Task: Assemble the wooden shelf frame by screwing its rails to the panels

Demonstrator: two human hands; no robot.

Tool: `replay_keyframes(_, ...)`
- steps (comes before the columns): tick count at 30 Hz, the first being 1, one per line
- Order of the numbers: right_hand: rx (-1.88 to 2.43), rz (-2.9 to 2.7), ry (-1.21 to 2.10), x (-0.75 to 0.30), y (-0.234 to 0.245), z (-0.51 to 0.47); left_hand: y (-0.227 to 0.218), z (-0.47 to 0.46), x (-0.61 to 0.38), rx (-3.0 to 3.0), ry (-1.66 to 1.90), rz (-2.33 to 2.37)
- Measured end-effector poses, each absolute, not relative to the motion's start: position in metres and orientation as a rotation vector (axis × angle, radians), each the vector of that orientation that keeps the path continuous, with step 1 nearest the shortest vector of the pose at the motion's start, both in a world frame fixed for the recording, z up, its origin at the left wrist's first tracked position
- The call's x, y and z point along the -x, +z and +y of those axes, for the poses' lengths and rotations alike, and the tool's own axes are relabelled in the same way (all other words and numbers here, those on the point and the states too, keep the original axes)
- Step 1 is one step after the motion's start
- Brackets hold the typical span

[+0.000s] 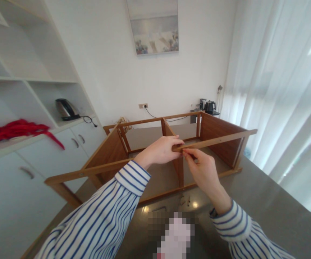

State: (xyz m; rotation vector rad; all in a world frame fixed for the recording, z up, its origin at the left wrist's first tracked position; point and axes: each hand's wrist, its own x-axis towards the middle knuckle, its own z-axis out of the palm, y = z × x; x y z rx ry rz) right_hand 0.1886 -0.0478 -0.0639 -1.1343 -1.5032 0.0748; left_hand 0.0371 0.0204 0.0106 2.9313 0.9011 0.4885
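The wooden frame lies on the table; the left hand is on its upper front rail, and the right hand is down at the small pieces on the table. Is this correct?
Not quite: the right hand is not down at the small pieces. The head view shows it up at the upper front rail, close beside the left hand. The rest stands.

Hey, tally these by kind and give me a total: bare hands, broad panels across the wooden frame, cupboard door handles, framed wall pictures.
Hands: 2 (left hand, right hand)
Broad panels across the wooden frame: 3
Cupboard door handles: 3
Framed wall picture: 1
Total: 9
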Motion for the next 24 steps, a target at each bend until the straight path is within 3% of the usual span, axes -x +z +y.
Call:
replay_keyframes(15,1.174,-1.536,0.173,-0.191,-0.054,-0.05,0.015,0.022,-0.04,-2.948,0.427,0.848)
replay_keyframes(24,1.204,-1.498,0.174,-0.191,-0.06,-0.051,0.022,0.039,-0.044,-2.937,0.206,0.762)
